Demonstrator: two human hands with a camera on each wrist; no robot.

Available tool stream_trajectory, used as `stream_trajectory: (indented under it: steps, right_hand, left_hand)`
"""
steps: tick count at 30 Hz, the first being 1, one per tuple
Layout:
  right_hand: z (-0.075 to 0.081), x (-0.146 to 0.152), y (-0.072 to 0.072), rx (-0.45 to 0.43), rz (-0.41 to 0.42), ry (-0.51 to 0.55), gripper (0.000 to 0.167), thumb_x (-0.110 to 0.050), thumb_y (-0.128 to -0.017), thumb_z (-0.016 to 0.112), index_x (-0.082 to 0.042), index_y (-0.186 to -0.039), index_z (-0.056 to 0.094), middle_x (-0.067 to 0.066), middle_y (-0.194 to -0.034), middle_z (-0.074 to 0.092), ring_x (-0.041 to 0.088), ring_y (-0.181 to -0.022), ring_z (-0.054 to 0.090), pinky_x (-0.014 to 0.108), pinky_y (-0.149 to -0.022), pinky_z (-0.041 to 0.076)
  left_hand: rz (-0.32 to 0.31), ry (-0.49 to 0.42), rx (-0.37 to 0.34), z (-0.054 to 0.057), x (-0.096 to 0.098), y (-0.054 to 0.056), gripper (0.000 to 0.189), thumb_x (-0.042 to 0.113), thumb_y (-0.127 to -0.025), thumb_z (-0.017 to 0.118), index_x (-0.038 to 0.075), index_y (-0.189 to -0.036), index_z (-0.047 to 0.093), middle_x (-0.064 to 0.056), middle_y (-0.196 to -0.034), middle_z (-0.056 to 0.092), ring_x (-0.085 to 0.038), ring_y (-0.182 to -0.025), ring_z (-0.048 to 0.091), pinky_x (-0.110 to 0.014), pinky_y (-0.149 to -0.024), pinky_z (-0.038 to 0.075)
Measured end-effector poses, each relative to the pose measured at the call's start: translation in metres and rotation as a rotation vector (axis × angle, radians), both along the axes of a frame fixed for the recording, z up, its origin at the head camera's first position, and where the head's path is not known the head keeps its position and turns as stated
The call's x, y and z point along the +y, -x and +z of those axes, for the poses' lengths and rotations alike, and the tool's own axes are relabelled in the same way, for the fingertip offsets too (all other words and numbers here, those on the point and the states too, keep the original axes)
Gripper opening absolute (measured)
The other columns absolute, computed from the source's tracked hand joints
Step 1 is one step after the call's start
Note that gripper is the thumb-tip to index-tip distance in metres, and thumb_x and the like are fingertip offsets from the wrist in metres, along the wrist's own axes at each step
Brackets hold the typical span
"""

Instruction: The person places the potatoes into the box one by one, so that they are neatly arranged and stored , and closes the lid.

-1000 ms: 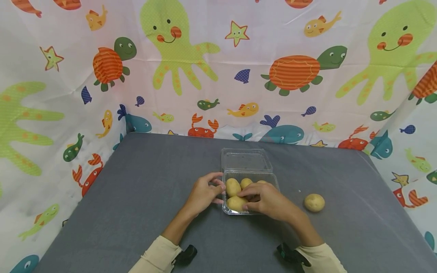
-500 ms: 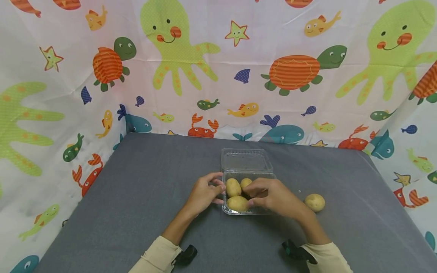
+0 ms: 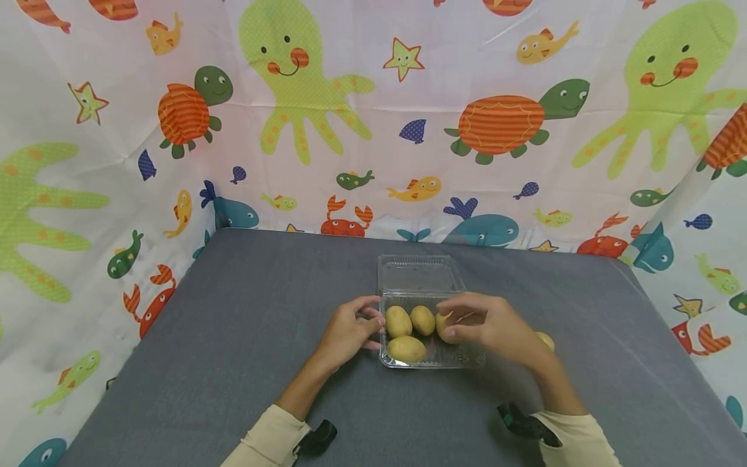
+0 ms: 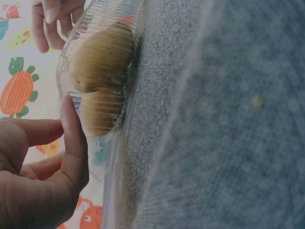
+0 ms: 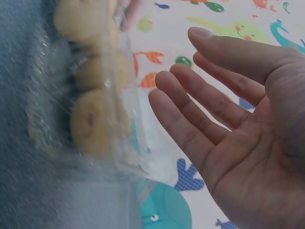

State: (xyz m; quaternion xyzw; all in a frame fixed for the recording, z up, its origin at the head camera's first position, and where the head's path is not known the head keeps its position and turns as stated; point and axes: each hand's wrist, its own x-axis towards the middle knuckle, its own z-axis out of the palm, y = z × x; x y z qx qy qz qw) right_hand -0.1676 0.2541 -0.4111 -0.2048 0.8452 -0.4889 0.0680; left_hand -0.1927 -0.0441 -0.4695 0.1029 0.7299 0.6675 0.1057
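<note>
A clear plastic clamshell container [image 3: 434, 361] stands on the grey cloth with its lid [image 3: 420, 274] folded back. Several potatoes lie inside: one potato [image 3: 399, 322] at the back left, another potato [image 3: 406, 349] in front of it, and one at the back right partly covered by fingers. My left hand [image 3: 348, 329] rests its fingertips at the container's left wall, seen closely in the left wrist view. Above the container's right side is my right hand [image 3: 490, 324]; its fingers are spread and hold nothing in the right wrist view [image 5: 238, 114].
A loose potato [image 3: 546, 340] lies on the cloth right of the container, mostly hidden behind the right forearm. The grey table cloth [image 3: 262, 292] stretches to both sides. A white curtain [image 3: 373, 84] with printed sea animals hangs behind.
My right hand has lifted off the potatoes and moved to the right, uncovering the back middle potato and the front right space. The left hand has stayed at the container's side.
</note>
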Motion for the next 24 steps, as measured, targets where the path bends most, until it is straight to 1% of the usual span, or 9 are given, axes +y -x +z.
stream_trajectory:
  steps: [2,4,8,12,15,17,21,24]
  right_hand:
    - [0.002,0.006,-0.001,0.011,-0.015,0.006,0.036,-0.017,-0.093,0.083,-0.017,-0.128,0.075,0.015,-0.123,0.074,0.027,-0.108,0.073,0.033,-0.091,0.066]
    - [0.005,0.012,-0.001,0.019,-0.023,0.020,0.036,-0.016,-0.094,0.083,-0.018,-0.128,0.074,0.016,-0.123,0.074,0.030,-0.109,0.073,0.033,-0.090,0.066]
    - [0.009,0.023,-0.002,0.043,-0.043,0.010,0.037,-0.016,-0.095,0.082,-0.015,-0.131,0.073,0.016,-0.124,0.074,0.032,-0.110,0.073,0.030,-0.089,0.066]
    - [0.011,0.034,-0.001,0.061,-0.066,-0.020,0.040,-0.016,-0.095,0.081,-0.011,-0.134,0.071,0.015,-0.125,0.074,0.026,-0.110,0.073,0.029,-0.089,0.065]
    - [0.013,0.040,-0.001,0.057,-0.078,-0.018,0.043,-0.015,-0.095,0.081,-0.008,-0.136,0.070,0.016,-0.125,0.074,0.022,-0.110,0.073,0.028,-0.089,0.066]
    - [0.014,0.044,-0.001,0.055,-0.086,-0.026,0.044,-0.015,-0.095,0.081,-0.008,-0.137,0.069,0.016,-0.126,0.074,0.020,-0.110,0.073,0.027,-0.089,0.065]
    - [0.016,0.054,-0.002,0.052,-0.090,-0.046,0.046,-0.016,-0.095,0.080,-0.009,-0.139,0.068,0.015,-0.128,0.073,0.019,-0.111,0.073,0.026,-0.089,0.065]
    - [0.017,0.060,-0.003,0.039,-0.082,-0.044,0.049,-0.015,-0.095,0.080,-0.010,-0.141,0.066,0.018,-0.130,0.072,0.020,-0.113,0.072,0.027,-0.089,0.066]
  left_hand:
    - [0.001,0.002,0.001,0.000,0.000,0.000,0.048,-0.003,-0.099,0.065,-0.001,-0.146,0.059,-0.018,-0.108,0.068,-0.021,-0.087,0.073,-0.035,-0.066,0.070]
    - [0.000,0.004,0.003,-0.001,0.000,0.000,0.048,-0.002,-0.099,0.066,-0.001,-0.146,0.059,-0.018,-0.108,0.068,-0.021,-0.086,0.073,-0.035,-0.066,0.070]
    - [-0.002,0.007,0.010,-0.001,0.000,0.000,0.048,-0.002,-0.099,0.066,-0.001,-0.146,0.058,-0.018,-0.109,0.068,-0.021,-0.086,0.073,-0.035,-0.066,0.070]
    - [-0.006,0.009,0.011,0.000,-0.001,0.000,0.048,-0.002,-0.100,0.065,0.000,-0.147,0.058,-0.019,-0.109,0.068,-0.022,-0.087,0.073,-0.034,-0.066,0.070]
    - [-0.008,0.010,0.012,0.000,-0.001,-0.001,0.048,-0.002,-0.100,0.065,-0.001,-0.147,0.058,-0.019,-0.109,0.068,-0.022,-0.088,0.073,-0.034,-0.066,0.070]
    - [-0.008,0.009,0.011,-0.001,-0.001,-0.001,0.048,-0.002,-0.100,0.065,-0.001,-0.147,0.058,-0.019,-0.109,0.068,-0.022,-0.088,0.073,-0.034,-0.066,0.070]
    - [-0.005,0.008,0.010,-0.001,-0.001,-0.001,0.048,-0.003,-0.100,0.065,-0.001,-0.147,0.058,-0.019,-0.109,0.068,-0.021,-0.087,0.073,-0.034,-0.066,0.070]
    - [-0.003,0.007,0.011,0.000,0.000,-0.001,0.048,-0.003,-0.100,0.065,-0.001,-0.147,0.058,-0.019,-0.109,0.068,-0.020,-0.086,0.072,-0.034,-0.066,0.070]
